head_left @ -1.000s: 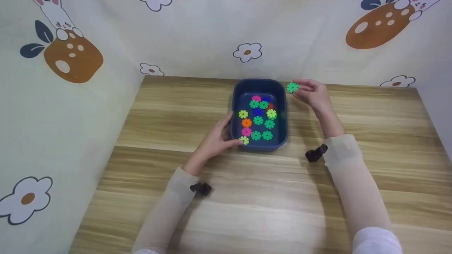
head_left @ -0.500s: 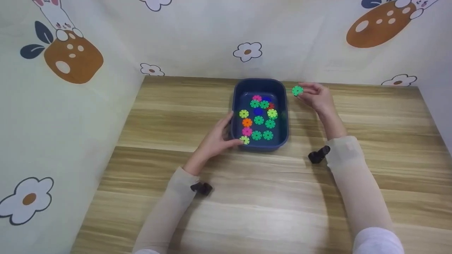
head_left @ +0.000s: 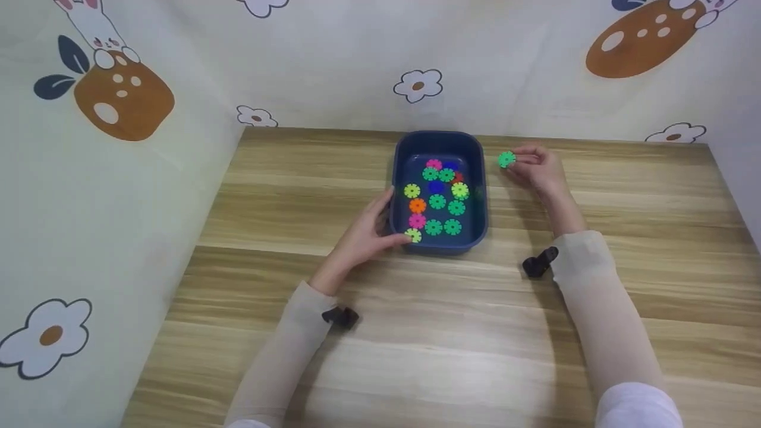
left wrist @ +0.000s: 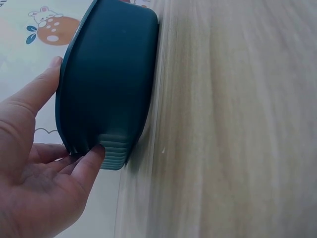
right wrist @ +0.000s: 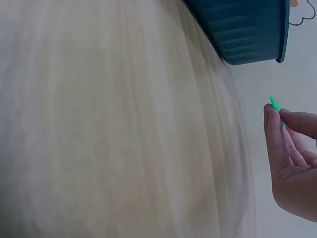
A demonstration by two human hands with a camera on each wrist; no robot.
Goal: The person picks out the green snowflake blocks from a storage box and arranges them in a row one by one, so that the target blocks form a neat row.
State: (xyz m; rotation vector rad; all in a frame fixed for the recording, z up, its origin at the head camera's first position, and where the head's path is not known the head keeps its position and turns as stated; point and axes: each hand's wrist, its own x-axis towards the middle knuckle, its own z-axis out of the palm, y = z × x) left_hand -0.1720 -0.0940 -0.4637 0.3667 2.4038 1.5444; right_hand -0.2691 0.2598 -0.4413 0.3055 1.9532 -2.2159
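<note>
A dark blue plastic bin [head_left: 443, 249] stands on the table and holds several notched plastic discs in green, yellow, pink, orange, red and blue. My left hand [head_left: 361, 236] holds the bin's near left corner; in the left wrist view its fingers and thumb [left wrist: 44, 183] spread around the bin's rim and ribbed wall. To the right of the bin, my right hand [head_left: 540, 169] pinches a green notched disc [head_left: 506, 159] between thumb and fingertips. The right wrist view shows that disc [right wrist: 275, 103] edge-on, apart from the bin.
The wood-grain table [head_left: 464, 345] extends around the bin on all sides. Behind it rises a pale wall covering [head_left: 333, 65] printed with flowers and rabbits. A small black camera [head_left: 540, 262] sits on the right wrist, another camera [head_left: 340, 318] on the left.
My right hand has moved a little right and toward me, away from the bin, with the green disc still pinched. My left hand and the bin stay nearly where they were.
</note>
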